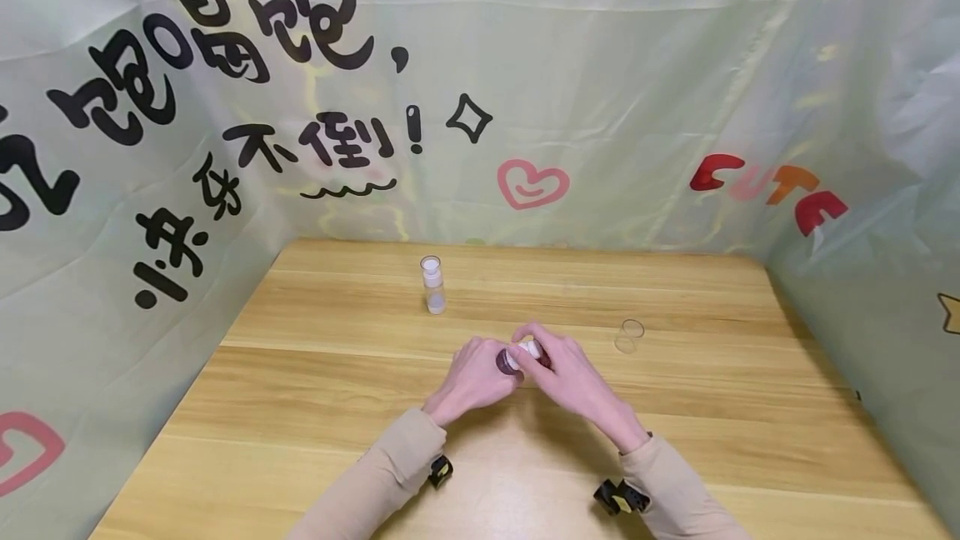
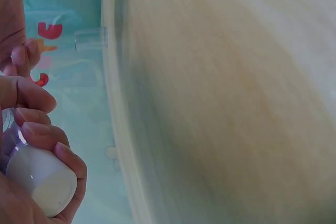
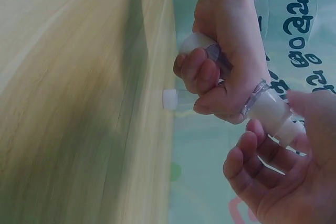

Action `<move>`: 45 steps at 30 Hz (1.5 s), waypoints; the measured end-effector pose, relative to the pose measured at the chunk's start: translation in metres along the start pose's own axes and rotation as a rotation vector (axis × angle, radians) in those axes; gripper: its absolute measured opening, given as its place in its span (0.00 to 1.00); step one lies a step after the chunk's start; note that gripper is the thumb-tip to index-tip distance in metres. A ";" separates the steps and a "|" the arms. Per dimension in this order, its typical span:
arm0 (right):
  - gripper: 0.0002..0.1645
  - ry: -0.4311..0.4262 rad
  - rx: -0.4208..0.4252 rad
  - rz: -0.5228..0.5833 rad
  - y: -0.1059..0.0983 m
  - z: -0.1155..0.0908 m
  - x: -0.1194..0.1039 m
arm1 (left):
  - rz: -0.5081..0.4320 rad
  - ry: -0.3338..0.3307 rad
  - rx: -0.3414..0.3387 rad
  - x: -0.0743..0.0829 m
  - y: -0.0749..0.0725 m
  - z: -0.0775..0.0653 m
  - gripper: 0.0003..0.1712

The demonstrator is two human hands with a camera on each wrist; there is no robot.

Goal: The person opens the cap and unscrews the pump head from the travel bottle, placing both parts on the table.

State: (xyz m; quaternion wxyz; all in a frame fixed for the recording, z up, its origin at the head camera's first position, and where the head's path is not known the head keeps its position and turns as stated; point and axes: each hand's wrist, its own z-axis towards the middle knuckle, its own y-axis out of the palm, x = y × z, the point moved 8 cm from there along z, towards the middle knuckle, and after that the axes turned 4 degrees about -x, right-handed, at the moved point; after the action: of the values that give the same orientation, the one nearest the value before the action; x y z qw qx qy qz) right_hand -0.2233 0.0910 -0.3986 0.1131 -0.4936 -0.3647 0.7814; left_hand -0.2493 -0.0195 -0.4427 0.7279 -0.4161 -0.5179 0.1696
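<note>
My left hand [image 1: 480, 369] grips a small clear pump bottle, its fingers curled round the body. The bottle's white base [image 2: 43, 179] sticks out at one end of the fist in the left wrist view. At the other end is the white pump head [image 3: 270, 111], and a clear collar [image 3: 256, 98] shows beside it. My right hand [image 1: 566, 369] has thumb and fingers round the pump head, pinching it. Both hands are close together over the table. Most of the bottle's body is hidden by the left fingers.
A second pump bottle [image 1: 433, 290] with white top and base stands upright toward the back of the wooden table [image 1: 300, 390]. A clear cap [image 1: 628, 338] stands on the right. A printed cloth [image 1: 600, 90] surrounds the table's back and sides.
</note>
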 end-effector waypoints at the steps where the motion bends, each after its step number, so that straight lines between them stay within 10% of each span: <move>1: 0.09 -0.008 0.001 0.001 0.000 0.000 -0.001 | 0.000 0.001 0.001 0.000 0.000 0.000 0.14; 45: 0.08 0.002 -0.034 0.020 0.004 -0.003 0.001 | -0.008 -0.027 -0.031 0.000 0.002 -0.001 0.14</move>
State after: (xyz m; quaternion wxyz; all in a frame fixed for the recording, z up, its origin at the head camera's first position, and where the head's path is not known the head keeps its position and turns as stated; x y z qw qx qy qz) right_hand -0.2208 0.0897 -0.4028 0.0972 -0.5000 -0.3728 0.7757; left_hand -0.2483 -0.0192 -0.4443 0.7152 -0.4228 -0.5318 0.1642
